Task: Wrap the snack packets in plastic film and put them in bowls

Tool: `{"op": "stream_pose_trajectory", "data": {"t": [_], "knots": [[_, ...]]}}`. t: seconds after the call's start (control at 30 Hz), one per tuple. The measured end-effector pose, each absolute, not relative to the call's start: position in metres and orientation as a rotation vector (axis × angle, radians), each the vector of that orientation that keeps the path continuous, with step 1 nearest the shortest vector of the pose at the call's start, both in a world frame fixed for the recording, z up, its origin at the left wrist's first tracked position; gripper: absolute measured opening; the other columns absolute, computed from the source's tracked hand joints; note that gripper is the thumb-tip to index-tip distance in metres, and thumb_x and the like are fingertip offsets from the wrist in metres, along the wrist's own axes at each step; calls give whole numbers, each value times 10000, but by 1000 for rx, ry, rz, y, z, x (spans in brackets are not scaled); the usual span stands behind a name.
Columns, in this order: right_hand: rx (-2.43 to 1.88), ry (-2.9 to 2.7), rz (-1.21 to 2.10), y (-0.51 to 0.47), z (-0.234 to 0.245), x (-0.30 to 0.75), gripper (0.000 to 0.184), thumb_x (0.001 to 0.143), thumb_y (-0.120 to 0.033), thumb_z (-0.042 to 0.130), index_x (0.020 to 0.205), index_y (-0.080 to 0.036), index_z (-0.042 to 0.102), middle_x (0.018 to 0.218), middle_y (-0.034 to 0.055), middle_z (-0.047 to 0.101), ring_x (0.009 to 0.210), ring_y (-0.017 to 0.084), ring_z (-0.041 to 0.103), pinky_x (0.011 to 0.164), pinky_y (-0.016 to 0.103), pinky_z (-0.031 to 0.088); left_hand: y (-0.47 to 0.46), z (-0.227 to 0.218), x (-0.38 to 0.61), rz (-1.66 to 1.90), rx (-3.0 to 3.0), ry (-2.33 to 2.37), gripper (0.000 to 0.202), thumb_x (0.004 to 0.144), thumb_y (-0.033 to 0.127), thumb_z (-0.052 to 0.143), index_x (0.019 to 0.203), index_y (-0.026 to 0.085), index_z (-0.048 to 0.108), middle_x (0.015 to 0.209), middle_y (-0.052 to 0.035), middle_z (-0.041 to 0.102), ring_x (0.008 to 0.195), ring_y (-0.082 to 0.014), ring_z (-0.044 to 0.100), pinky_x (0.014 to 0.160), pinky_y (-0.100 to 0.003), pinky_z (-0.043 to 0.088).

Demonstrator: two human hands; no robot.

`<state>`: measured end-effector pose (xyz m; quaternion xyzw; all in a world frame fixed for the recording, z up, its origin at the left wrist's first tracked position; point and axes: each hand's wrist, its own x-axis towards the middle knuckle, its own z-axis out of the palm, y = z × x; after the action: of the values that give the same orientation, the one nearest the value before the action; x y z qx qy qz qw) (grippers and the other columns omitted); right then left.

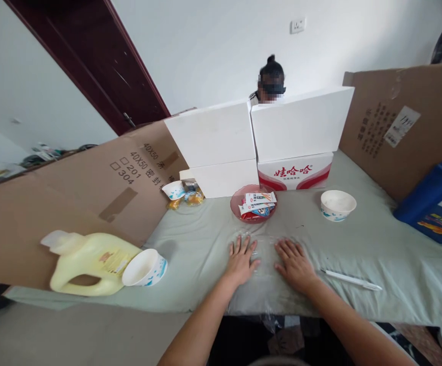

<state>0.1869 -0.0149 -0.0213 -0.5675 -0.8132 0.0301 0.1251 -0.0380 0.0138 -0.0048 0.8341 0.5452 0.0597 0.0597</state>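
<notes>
My left hand [241, 260] lies flat on the pale green tablecloth [190, 244], fingers spread, holding nothing. My right hand [294, 262] rests flat beside it, fingers stretched out. Both press on a thin clear plastic sheet [265, 254] that hangs over the table's front edge. Just beyond the fingertips stands a red translucent bowl [253, 203] with several small packets in it. A white pen [352, 280] lies to the right of my right hand.
A white paper bowl [338, 204] stands right of the red bowl. A yellow jug [91, 263] lies at left with a tipped paper cup [145, 268]. White boxes [259, 137] and cardboard walls [407, 127] ring the table. A blue container [434, 201] sits far right. A person sits behind the boxes.
</notes>
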Motion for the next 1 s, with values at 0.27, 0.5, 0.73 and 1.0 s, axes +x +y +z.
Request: {"op": "stream_pose_trajectory", "data": {"t": [0.27,0.5,0.73,1.0], "knots": [[-1349,-2400,112,-77,-9,257,551,900,-493,518,1368,-203,493,1448,113,456,1355,269,378,1069,429,376,-40,9,-97,627,2501,1395,292,914,309,518,1176,193,577,1265,-126,556,1294,-282,425,1059,-487,394],[-1108,-2547,124,-137,-27,269,502,882,-227,566,1374,-269,476,1383,51,541,1331,229,425,1067,414,377,-91,18,-137,236,2528,1259,677,622,297,825,1229,234,533,1439,-122,406,1353,-368,332,1064,-564,370],[-1117,-2239,393,-131,-6,257,176,942,-224,459,1034,-228,609,1042,69,694,1108,200,607,943,351,484,-94,43,-125,291,2195,1199,145,921,197,443,850,210,569,916,-32,664,905,-173,622,836,-303,489],[-1700,-1753,531,-66,-9,234,244,959,-343,381,1021,-188,559,878,74,711,776,201,686,695,300,518,-15,41,-98,441,2141,1635,105,899,191,471,868,203,571,685,33,617,642,-130,585,646,-230,436]]}}
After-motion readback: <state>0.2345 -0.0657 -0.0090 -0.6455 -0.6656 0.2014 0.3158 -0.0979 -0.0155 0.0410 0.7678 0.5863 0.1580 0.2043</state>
